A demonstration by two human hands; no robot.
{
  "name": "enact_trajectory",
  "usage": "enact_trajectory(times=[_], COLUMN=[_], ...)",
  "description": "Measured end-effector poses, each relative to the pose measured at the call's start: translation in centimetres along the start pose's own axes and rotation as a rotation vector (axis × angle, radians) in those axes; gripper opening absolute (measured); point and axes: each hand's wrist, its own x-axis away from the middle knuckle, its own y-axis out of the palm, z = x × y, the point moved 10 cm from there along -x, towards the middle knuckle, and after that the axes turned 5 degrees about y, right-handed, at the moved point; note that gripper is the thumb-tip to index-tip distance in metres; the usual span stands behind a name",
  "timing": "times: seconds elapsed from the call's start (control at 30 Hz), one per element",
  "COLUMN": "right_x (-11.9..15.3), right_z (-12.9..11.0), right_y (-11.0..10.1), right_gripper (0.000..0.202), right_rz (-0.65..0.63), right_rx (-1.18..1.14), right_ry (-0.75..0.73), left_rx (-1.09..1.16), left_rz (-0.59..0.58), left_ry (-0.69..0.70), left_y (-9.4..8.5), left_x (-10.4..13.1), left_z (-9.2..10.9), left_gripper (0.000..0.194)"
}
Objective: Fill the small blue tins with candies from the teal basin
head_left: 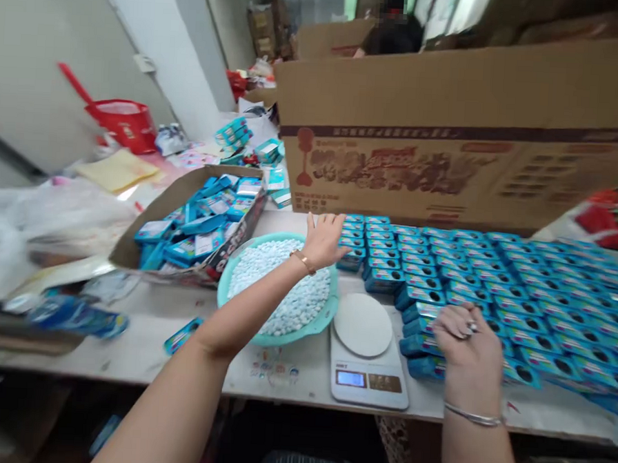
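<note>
My left hand (325,240) reaches across a turquoise basin (227,282) filled with small white pellets (285,285). Its fingers are spread, and the fingertips are at the left end of the back rows of small blue boxes (527,308). My right hand (468,333) is over the front left part of these rows, fingers curled; whatever may be inside them is hidden. The boxes stand in close rows, with dark oval spots on their tops. Between my hands sits a white kitchen scale (368,386) with a round plate (363,324) and a lit display.
An open carton (179,278) of loose blue boxes stands left of the basin, and a single blue box (182,335) lies in front. A large cardboard box (451,94) walls off the back. Plastic bags (65,226) and a red bucket (122,125) are at left. A person (395,32) is behind.
</note>
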Motion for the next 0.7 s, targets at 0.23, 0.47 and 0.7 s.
enact_trajectory(times=[0.23, 0.47, 0.7], right_x=[0.2, -0.7, 0.4], right_z=[2.1, 6.9, 4.3], right_y=[0.6, 2.5, 0.4], right_gripper=[0.029, 0.027, 0.024], right_rz=[0.062, -0.001, -0.029], right_rx=[-0.034, 0.017, 0.024], right_ry=[0.034, 0.137, 0.043], left_rx=[-0.078, -0.231, -0.059], left_rz=[0.129, -0.202, 0.046], left_ry=[-0.338, -0.653, -0.372], left_y=[-10.0, -3.5, -8.2], left_x=[21.5, 34.2, 31.8], left_z=[-12.4, -16.3, -10.4], left_gripper=[0.075, 0.039, 0.028])
